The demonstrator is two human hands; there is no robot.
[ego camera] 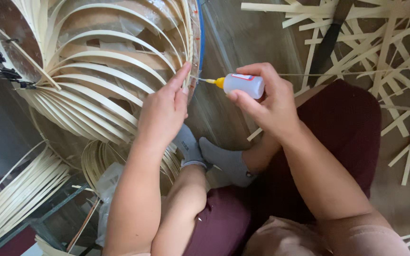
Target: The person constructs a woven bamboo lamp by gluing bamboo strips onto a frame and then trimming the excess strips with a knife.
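Forearms reach out over dark red trousers: glue going onto a bamboo strip frame.

Right hand (274, 102) is clamped on a small glue bottle (244, 85), nozzle touching the frame rim (193, 71); left hand (164, 111) presses fingertips there, grasping nothing. Many curved strips (105, 71) look already fixed; loose strips (380, 57) litter the floor. Joint itself is too small to judge; frame is cut off above.

a worn wooden floor (233, 42) carries everything in view. pale loose bamboo strips (380, 52) lie criss-crossed on it at the far right, with one dark flat slat (330, 35) among them. coiled bundles of bamboo strips (17, 194) sit at the near left, beside a metal frame (55, 208).
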